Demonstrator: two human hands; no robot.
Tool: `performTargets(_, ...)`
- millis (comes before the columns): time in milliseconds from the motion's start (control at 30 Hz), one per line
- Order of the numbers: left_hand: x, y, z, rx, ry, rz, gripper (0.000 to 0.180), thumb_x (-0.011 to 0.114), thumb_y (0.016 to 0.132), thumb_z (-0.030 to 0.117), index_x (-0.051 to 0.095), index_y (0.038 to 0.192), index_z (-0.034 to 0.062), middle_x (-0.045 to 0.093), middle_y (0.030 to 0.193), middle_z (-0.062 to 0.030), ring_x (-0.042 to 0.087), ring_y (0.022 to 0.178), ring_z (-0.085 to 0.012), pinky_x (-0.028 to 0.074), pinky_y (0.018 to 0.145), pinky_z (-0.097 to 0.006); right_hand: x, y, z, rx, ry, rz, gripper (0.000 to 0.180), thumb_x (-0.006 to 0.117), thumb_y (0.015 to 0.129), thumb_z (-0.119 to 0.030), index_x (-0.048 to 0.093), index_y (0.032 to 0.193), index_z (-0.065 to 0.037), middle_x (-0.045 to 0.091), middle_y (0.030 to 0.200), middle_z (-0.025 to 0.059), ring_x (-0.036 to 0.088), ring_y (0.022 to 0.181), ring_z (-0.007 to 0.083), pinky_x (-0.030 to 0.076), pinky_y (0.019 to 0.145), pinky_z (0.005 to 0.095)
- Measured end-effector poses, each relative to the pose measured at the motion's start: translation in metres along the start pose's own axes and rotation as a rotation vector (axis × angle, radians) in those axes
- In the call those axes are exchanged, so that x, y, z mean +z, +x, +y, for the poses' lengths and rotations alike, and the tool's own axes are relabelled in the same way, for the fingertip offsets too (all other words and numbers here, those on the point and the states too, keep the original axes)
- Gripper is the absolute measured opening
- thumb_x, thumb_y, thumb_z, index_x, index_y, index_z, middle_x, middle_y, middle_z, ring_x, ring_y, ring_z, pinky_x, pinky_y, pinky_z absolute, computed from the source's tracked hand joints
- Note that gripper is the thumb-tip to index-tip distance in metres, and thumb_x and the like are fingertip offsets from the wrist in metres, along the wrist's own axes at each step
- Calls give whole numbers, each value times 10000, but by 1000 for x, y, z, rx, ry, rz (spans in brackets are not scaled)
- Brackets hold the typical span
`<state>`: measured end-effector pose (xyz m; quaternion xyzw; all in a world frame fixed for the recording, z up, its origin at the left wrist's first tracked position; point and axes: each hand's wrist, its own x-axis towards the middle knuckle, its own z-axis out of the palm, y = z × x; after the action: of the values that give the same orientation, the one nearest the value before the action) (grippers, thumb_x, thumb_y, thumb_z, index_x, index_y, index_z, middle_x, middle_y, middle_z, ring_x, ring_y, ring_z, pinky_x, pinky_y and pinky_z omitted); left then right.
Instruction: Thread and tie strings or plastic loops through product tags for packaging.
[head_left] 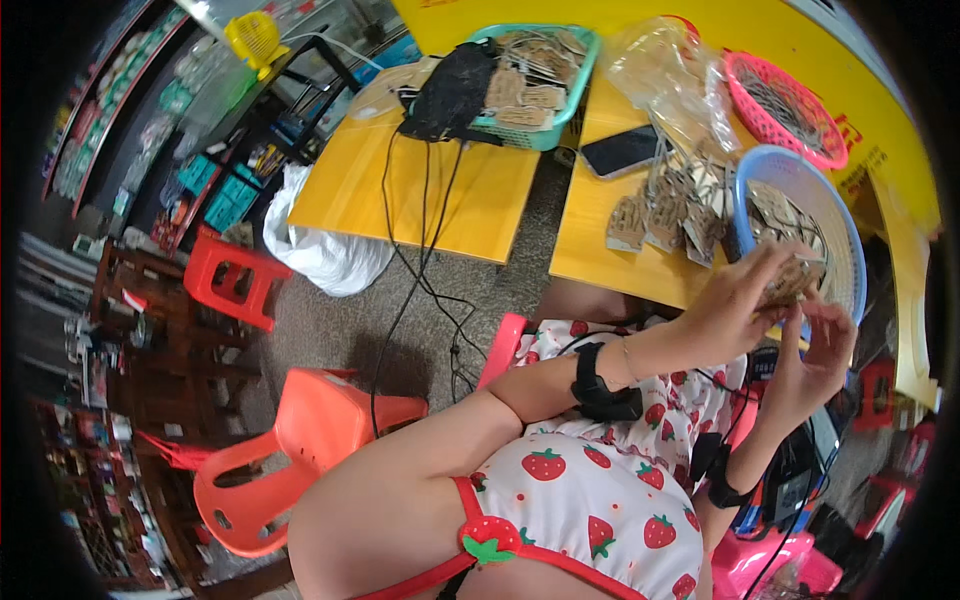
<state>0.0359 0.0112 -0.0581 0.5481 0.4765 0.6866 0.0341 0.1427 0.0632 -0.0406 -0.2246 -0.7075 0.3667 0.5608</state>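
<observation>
My left hand is closed on a small brown cardboard piece, holding it up beside the blue plastic basket. At the lower edge of that piece, the thumb and fingertips of my right hand come together in a pinch. Whatever lies between them is too small to make out. Inside the blue basket are more cardboard pieces of the same sort. A loose pile of cardboard cards with pale cords lies on the yellow table, left of the basket.
Behind the pile are a black phone, a clear plastic bag and a pink basket of grey strands. A teal basket of cards stands on another yellow table, with black cables hanging down. An orange chair stands left.
</observation>
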Motion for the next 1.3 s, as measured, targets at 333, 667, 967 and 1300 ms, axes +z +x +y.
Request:
performTargets(333, 0, 4, 2, 69, 151, 90, 622, 625, 703, -90, 427, 1265, 90, 512, 1097, -143, 579, 947, -375, 503, 697, -410, 11, -3, -9, 20, -17, 78, 247, 598, 801, 128, 457, 968, 14, 591, 880, 112, 613, 1024, 305, 483, 905, 378)
performTargets(667, -4, 4, 4, 84, 207, 86, 618, 585, 698, -121, 423, 1263, 67, 533, 1145, -163, 576, 998, -376, 504, 754, -404, 10, -6, -1, -54, 19, 57, 249, 616, 797, 111, 457, 960, 7, 598, 859, 110, 608, 1019, 289, 450, 924, 374)
performTargets(967, 1, 3, 5, 46, 165, 7, 632, 612, 676, -122, 423, 1252, 58, 587, 1091, -144, 586, 995, -367, 496, 783, -403, -4, 2, 7, 188, 299, 38, 255, 595, 796, 126, 458, 948, -25, 589, 860, 71, 562, 861, 132, 437, 850, 284)
performTargets(1300, 3, 0, 2, 58, 208, 0, 609, 600, 684, -106, 424, 1242, 61, 554, 1144, -154, 570, 1025, -377, 493, 805, -421, -9, 6, 8, 281, 343, -15, 269, 608, 791, 114, 456, 957, -32, 572, 870, 49, 547, 843, 99, 431, 794, 225)
